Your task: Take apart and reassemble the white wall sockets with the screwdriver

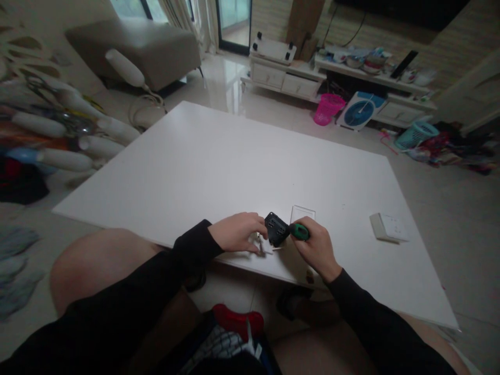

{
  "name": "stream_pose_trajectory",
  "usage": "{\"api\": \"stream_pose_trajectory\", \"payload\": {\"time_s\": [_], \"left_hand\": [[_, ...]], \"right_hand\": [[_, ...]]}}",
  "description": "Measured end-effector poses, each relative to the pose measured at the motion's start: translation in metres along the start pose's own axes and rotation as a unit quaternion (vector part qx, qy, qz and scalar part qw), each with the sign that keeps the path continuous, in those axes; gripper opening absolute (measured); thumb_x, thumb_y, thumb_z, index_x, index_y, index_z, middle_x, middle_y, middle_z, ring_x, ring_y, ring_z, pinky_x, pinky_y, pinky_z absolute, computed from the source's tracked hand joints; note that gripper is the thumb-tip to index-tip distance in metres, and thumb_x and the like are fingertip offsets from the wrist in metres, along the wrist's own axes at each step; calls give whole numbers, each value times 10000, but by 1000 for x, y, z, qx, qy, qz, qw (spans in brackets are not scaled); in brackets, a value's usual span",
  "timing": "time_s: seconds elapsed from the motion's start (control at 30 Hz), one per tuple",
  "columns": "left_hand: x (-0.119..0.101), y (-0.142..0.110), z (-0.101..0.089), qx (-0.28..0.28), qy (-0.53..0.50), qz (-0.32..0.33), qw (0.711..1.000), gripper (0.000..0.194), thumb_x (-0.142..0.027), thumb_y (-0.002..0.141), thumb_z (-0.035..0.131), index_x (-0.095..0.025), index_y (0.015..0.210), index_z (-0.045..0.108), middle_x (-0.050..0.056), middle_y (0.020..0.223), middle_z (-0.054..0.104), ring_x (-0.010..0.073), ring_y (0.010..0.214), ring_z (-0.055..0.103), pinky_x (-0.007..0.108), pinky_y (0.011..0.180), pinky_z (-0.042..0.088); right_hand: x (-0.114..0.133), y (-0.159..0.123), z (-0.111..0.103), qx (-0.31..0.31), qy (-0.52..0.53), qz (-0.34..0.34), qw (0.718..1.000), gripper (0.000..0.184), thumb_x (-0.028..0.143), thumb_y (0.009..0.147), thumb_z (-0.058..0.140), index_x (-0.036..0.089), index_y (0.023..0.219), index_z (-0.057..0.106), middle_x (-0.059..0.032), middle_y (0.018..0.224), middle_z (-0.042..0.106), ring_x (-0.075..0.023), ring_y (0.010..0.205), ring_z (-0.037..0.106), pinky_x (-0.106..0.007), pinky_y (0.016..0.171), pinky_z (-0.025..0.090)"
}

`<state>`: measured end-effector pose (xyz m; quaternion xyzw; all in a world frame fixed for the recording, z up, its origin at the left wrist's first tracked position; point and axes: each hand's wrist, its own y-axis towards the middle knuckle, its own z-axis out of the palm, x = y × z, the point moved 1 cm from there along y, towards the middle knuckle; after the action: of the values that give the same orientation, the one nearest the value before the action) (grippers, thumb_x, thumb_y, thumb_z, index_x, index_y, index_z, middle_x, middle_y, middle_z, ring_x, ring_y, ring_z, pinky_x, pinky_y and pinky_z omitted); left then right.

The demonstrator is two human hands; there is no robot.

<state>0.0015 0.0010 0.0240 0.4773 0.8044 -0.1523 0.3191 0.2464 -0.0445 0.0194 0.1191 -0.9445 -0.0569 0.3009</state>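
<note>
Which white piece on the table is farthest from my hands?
The boxy piece, far right; the flat frame is just beyond your right hand, the small piece at your left hand.

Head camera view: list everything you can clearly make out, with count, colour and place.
Screwdriver-like tool: one, green and black, in right hand
Slotted part: one, black, at left hand
Small piece: one, white, below slotted part
Square frame: one, white, just beyond right hand
Table: one, white, centre
Socket box: one, white, table's right side
Padded bench: one, grey-brown, back left
Cylinders: several, white, left
Cabinets: count unclear, white, far wall
Screen: one, black, top right
Wastebasket: one, pink, before cabinets
Box fan: one, blue-white, beside wastebasket
Laundry basket: one, teal, floor right
Sleeves: two, black, lower left and right
Left hand: one, bare, over table
Right hand: one, bare, gripping tool
</note>
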Motion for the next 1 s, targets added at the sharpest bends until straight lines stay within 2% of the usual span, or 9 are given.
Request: {"api": "stream_pose_trajectory", "payload": {"time_s": [0.1,0.27,0.43,0.57,0.67,0.8,1.0], "left_hand": [[-7,2,11,9,14,14,1000,253,-304,771,883,-183,954,758,73,1016,718,236,946,669,317,813,498],[-11,3,19,3,40,12,999,48,-189,856,776,-182,849,729,57,956,704,219,933,661,313,812,497],[-10,-1,2,-1,-1,10,1000,248,-255,830,808,-184,1045,707,72,1085,704,232,1010,658,330,879,499],[-5,-5,-12,-21,48,-50,997,119,-258,933,666,-186,1022,697,62,992,690,227,951,647,335,845,487],[2,-7,-14,-33,76,-91,992,139,-255,955,610,-179,1038,691,71,995,689,234,956,648,344,852,488],[10,-8,-11,-28,84,-139,986,186,-258,929,609,-167,1082,665,94,1059,703,250,993,664,360,881,506],[18,-9,-9,-10,94,-186,978,280,-112,860,543,-175,1113,646,101,1129,728,264,1038,688,380,909,519]], "right_hand": [[-8,6,-4,-16,-15,9,1000,52,199,836,573,220,810,613,-38,801,662,-204,744,598,-303,691,392],[-31,20,-19,-19,-104,56,993,90,285,861,586,225,801,615,-32,777,655,-202,716,571,-295,647,332],[-56,28,-32,35,-160,96,982,127,297,884,565,220,900,665,-64,914,695,-227,826,618,-295,643,322],[-68,32,-30,79,-198,132,968,173,305,888,570,227,971,700,-76,1019,692,-224,839,629,-296,627,323],[-71,33,-25,106,-199,148,963,227,301,875,589,231,1059,702,-79,1096,704,-232,891,646,-295,643,344],[-70,34,-20,128,-203,153,959,337,242,864,582,254,1186,680,-74,1199,707,-237,934,661,-299,663,358],[-70,36,-19,136,-244,163,946,250,262,925,539,261,1125,690,-76,1159,710,-230,878,668,-299,627,326]]}}
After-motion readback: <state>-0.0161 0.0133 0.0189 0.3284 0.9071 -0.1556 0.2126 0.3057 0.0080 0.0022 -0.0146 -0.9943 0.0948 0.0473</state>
